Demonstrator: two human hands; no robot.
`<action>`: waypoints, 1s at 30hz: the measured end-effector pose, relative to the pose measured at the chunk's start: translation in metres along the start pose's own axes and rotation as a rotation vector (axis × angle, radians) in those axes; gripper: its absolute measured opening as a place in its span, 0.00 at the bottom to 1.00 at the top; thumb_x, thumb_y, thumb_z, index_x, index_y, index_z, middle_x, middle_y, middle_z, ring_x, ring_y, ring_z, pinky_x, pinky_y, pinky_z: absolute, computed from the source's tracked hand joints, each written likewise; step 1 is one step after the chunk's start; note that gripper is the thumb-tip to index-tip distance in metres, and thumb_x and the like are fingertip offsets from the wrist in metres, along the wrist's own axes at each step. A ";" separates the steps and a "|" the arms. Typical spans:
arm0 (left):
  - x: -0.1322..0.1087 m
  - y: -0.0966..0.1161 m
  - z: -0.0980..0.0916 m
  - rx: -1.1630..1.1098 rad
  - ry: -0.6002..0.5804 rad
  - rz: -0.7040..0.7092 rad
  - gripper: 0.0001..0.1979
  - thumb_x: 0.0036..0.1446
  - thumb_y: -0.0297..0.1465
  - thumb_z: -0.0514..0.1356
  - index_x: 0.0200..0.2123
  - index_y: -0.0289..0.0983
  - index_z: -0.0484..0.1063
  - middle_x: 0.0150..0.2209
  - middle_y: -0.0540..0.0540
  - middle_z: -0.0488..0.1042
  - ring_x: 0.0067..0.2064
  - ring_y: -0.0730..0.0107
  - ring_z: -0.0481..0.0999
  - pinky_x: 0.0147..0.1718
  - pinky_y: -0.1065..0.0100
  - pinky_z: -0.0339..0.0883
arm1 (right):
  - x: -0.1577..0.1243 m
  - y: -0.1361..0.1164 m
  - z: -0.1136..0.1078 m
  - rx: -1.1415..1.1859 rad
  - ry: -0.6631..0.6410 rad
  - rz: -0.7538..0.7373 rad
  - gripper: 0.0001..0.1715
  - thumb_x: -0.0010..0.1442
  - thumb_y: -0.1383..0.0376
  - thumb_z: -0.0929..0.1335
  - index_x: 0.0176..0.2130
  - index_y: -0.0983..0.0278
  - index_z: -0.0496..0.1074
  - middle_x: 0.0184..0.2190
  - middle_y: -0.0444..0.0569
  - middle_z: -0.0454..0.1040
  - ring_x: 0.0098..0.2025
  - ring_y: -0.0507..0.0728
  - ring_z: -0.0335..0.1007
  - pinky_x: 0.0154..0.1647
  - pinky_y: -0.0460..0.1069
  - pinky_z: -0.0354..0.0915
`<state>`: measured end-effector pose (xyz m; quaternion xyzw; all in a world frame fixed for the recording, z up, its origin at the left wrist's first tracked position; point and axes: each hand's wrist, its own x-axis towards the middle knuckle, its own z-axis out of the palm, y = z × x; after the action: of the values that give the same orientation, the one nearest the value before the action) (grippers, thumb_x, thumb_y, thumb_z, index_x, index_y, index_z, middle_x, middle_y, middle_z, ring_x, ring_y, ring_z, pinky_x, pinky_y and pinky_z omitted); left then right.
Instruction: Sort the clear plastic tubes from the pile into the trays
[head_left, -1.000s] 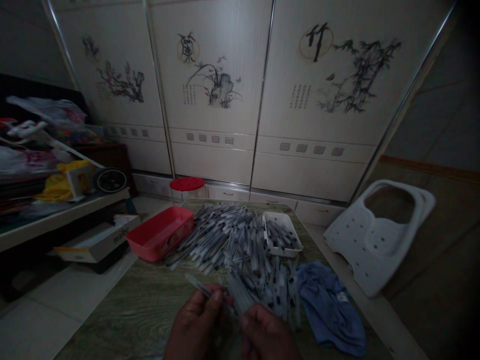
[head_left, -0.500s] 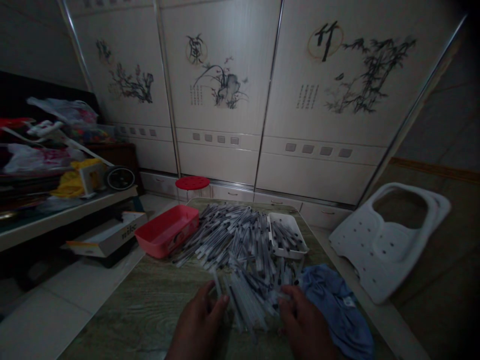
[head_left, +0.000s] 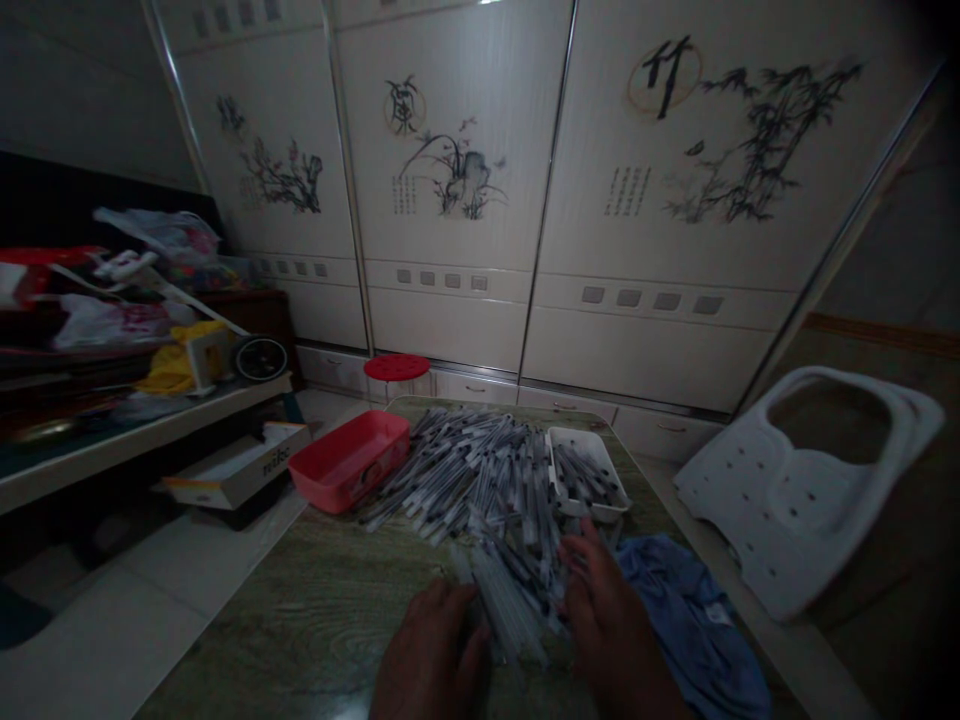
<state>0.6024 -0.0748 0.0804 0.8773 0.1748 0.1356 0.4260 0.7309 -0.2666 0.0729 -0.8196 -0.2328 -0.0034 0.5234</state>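
A large heap of clear-barrelled pens (head_left: 480,455), many with dark ends, covers the middle of the table. Closer to me lies a looser bundle of clear pen barrels (head_left: 510,600). My left hand (head_left: 439,645) rests at the left side of this bundle, thumb and fingers apart, its fingertips against the nearest barrels. On the other side, my right hand (head_left: 611,615) reaches over the pens, its fingers spread and pointing toward the white tray (head_left: 619,500), which holds more pens. Dim light and blur hide what the fingertips touch.
A red plastic basin (head_left: 322,490) stands at the table's left edge. Crumpled blue cloth (head_left: 690,620) lies right of my right hand. Beyond the table are a red stool (head_left: 397,367), a white folded chair (head_left: 795,520) and a cluttered bench (head_left: 150,430).
My right hand has moved forward over the pens and its fingers have straightened. The left hand has shifted slightly right along with the view, staying by the bundle.
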 end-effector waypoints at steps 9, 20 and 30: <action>0.009 -0.002 -0.017 0.044 0.045 0.028 0.13 0.64 0.34 0.60 0.47 0.42 0.82 0.45 0.38 0.79 0.49 0.46 0.76 0.50 0.55 0.63 | 0.002 -0.030 -0.005 -0.163 -0.116 0.060 0.19 0.69 0.56 0.60 0.49 0.61 0.74 0.47 0.57 0.81 0.49 0.65 0.78 0.49 0.57 0.69; 0.056 -0.026 -0.036 0.383 0.184 0.001 0.16 0.65 0.28 0.55 0.52 0.34 0.77 0.49 0.35 0.76 0.53 0.52 0.73 0.54 0.58 0.63 | -0.010 -0.033 0.000 -0.227 -0.363 -0.019 0.17 0.70 0.54 0.60 0.38 0.59 0.72 0.26 0.43 0.74 0.29 0.56 0.72 0.29 0.48 0.54; 0.071 -0.020 -0.030 0.579 0.167 -0.049 0.06 0.63 0.30 0.56 0.38 0.39 0.74 0.43 0.38 0.75 0.47 0.53 0.74 0.45 0.60 0.62 | -0.012 -0.037 -0.014 -0.205 -0.417 -0.017 0.20 0.72 0.51 0.58 0.42 0.59 0.72 0.28 0.43 0.76 0.32 0.57 0.74 0.31 0.49 0.56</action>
<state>0.6507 -0.0124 0.0892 0.9435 0.2619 0.1414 0.1456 0.7096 -0.2705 0.1077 -0.8494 -0.3416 0.1381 0.3779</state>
